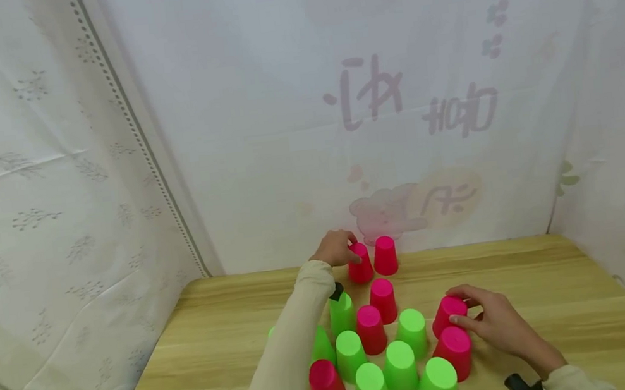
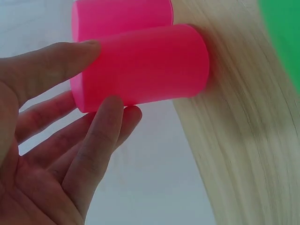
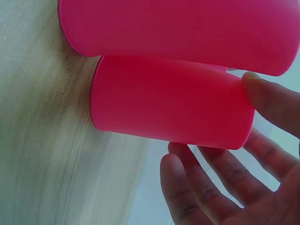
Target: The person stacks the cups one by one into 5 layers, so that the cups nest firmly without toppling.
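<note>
left hand (image 1: 336, 248) is wrapped around an upside-down pink plastic cup (image 1: 360, 263) near the wooden tabletop's (image 1: 525, 261) far edge, right hand (image 1: 497, 322) grabbing another pink plastic cup (image 1: 448, 314) toward the right edge.

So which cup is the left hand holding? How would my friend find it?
Look at the far edge of the wooden table, by the curtain. Two upside-down pink cups stand together there; it's the left pink cup, with the left hand wrapped round it.

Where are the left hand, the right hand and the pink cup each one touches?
left hand (image 1: 334, 248), head view, knuckles
far pink cup (image 1: 361, 265), head view, side wall
right hand (image 1: 497, 322), head view, back of hand
near pink cup (image 1: 447, 313), head view, upturned base
</note>
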Demonstrator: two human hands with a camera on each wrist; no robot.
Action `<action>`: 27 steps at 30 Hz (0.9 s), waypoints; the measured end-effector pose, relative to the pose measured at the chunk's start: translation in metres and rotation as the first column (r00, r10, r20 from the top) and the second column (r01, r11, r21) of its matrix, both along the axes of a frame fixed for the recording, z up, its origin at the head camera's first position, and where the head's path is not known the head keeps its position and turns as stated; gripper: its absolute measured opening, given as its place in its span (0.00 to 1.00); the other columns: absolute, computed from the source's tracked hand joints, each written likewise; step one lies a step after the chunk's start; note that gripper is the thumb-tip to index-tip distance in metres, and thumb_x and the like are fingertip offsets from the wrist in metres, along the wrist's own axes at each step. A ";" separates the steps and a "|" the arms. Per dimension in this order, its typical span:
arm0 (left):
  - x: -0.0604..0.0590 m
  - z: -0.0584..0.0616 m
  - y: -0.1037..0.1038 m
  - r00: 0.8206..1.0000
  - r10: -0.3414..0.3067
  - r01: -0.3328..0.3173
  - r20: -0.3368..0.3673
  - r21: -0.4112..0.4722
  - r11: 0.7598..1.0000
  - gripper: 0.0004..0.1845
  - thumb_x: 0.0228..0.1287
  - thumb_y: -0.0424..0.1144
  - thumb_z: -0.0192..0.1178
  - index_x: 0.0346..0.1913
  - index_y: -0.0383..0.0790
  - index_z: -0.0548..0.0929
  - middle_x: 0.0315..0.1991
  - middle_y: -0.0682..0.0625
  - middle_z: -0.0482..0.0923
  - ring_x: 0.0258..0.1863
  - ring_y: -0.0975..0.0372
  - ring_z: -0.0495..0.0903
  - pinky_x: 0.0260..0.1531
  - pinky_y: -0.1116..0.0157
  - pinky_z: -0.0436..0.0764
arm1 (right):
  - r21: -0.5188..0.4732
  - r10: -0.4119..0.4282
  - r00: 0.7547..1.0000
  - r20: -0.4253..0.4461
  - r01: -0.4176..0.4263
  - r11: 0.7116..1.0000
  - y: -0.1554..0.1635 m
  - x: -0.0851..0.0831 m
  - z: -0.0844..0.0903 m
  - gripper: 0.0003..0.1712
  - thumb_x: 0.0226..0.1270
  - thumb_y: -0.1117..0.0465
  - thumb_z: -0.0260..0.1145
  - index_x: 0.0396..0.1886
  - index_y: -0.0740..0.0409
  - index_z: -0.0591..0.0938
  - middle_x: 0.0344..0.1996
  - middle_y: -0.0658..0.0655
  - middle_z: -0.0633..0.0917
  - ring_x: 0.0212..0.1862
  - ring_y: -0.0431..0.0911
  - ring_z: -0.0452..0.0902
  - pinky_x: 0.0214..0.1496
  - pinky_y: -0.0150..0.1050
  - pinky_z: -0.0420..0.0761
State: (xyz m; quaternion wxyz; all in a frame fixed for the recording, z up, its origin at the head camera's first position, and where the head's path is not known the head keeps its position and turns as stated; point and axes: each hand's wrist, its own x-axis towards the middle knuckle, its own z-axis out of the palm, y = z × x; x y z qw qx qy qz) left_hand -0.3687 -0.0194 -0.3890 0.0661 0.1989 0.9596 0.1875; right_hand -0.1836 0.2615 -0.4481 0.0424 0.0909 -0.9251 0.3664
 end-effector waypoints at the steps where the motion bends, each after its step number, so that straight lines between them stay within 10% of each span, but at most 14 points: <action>1: -0.001 0.000 0.001 1.000 0.005 -0.005 -0.001 -0.001 1.000 0.22 0.57 0.41 0.73 0.54 0.38 0.84 0.45 0.46 0.85 0.44 0.56 0.78 0.43 0.63 0.83 | -0.001 -0.001 1.000 0.003 0.001 1.000 0.000 0.000 0.000 0.26 0.62 0.57 0.73 0.59 0.59 0.79 0.48 0.57 0.87 0.45 0.46 0.82 0.35 0.29 0.82; 16: -0.006 -0.002 0.013 0.993 0.114 -0.113 0.012 -0.072 0.991 0.21 0.57 0.39 0.71 0.55 0.42 0.83 0.46 0.47 0.85 0.43 0.56 0.80 0.42 0.61 0.83 | -0.016 -0.002 0.999 0.046 0.002 1.000 0.002 -0.005 0.000 0.24 0.62 0.54 0.74 0.57 0.53 0.80 0.49 0.57 0.87 0.47 0.48 0.82 0.37 0.32 0.81; 27: -0.007 -0.003 0.019 0.990 0.137 -0.135 0.010 -0.108 0.985 0.11 0.59 0.40 0.70 0.35 0.40 0.79 0.28 0.50 0.76 0.28 0.59 0.73 0.26 0.66 0.73 | 0.000 0.004 1.000 0.026 -0.004 1.000 0.004 -0.004 -0.001 0.23 0.62 0.54 0.74 0.56 0.52 0.80 0.48 0.57 0.87 0.46 0.47 0.83 0.41 0.35 0.82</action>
